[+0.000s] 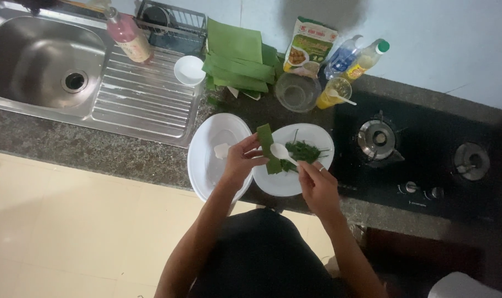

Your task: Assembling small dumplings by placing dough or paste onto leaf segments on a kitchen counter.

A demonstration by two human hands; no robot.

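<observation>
While the left hand (241, 161) pinches a green leaf strip (268, 149) upright over the plates, the right hand (317, 185) holds a white spoon (281, 152) against it, seemingly filling it. Next calls for steady folding. Beyond, a bowl (298, 91) and leaf stack (235, 58) sit on the table (124, 157).

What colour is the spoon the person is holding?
White. The spoon in the right hand shows best in the head view, against the green leaf strip.
</observation>
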